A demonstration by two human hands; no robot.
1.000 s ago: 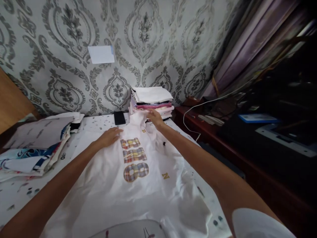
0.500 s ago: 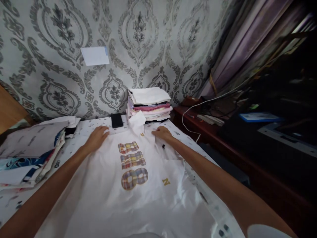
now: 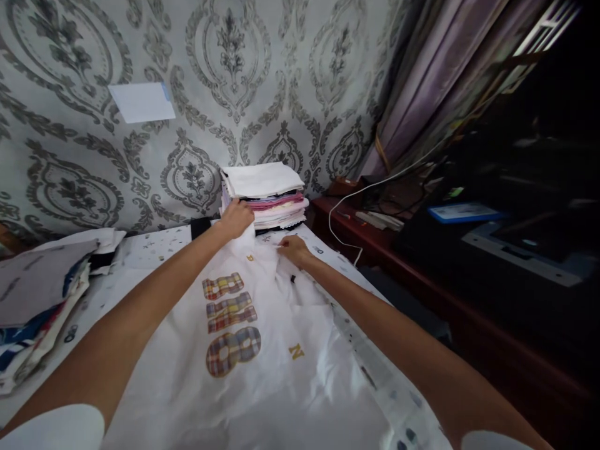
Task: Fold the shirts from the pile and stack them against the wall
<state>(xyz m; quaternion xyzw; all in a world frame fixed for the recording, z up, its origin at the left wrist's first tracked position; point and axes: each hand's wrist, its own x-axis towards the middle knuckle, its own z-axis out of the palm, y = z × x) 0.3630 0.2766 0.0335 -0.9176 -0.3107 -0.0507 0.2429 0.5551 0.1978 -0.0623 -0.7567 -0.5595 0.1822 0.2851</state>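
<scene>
Because the left hand (image 3: 238,219), curled nearly closed on the upper end of the white garment (image 3: 272,387), is just beside the folded stack (image 3: 263,181), a stray knock could topple it, while the right hand (image 3: 295,250) pinches the garment's edge, spread print-up over the patterned sheet (image 3: 152,245).

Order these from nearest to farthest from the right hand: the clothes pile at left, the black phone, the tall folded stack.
1. Tall folded stack: just beyond the right hand.
2. Black phone: left of the stack, partly hidden.
3. Clothes pile: far left.
</scene>
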